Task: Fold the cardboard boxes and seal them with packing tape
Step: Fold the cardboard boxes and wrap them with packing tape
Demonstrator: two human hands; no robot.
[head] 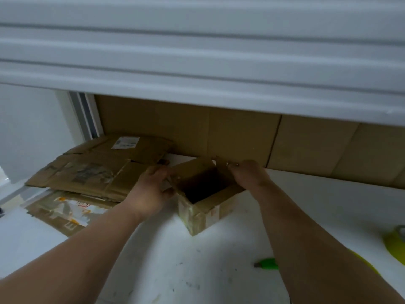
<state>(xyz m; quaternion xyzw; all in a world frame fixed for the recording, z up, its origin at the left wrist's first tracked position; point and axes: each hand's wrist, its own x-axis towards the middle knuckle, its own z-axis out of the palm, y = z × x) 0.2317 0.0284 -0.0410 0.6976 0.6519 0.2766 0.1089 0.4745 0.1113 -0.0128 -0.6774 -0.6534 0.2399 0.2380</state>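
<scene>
Your small cardboard box (pixel 203 200) stands upright on the white table (pixel 166 270) with its mouth open toward you, and everything below is placed from that box. Your left hand (pixel 149 191) is at the box's left side, fingers curled around the left flap (pixel 173 183), thumb at the near side of it, so that flap is pinched and held. Your right hand (pixel 249 174) is at the box's far right corner, fingers bent down over the far flap (pixel 221 165); it looks like a grip, though blur hides the fingertips. The box's long axis appears to run from its near left corner to its far right, roughly on a line between your 2 hands, so the open mouth lies directly between them and each flap folds inward toward the other hand. Neither hand is clearly nearer; both are already touching cardboard. Judging from the open mouth, the folding step is not finished and no tape is on top. The roll of yellow tape (pixel 396 242) sits well to the right of the box at the table's edge, on your right hand's side, and a green cutter (pixel 267 263) lies nearer you, right of the box. Flattened cardboard (pixel 94 170) is stacked left of the box, just beside your left hand.
</scene>
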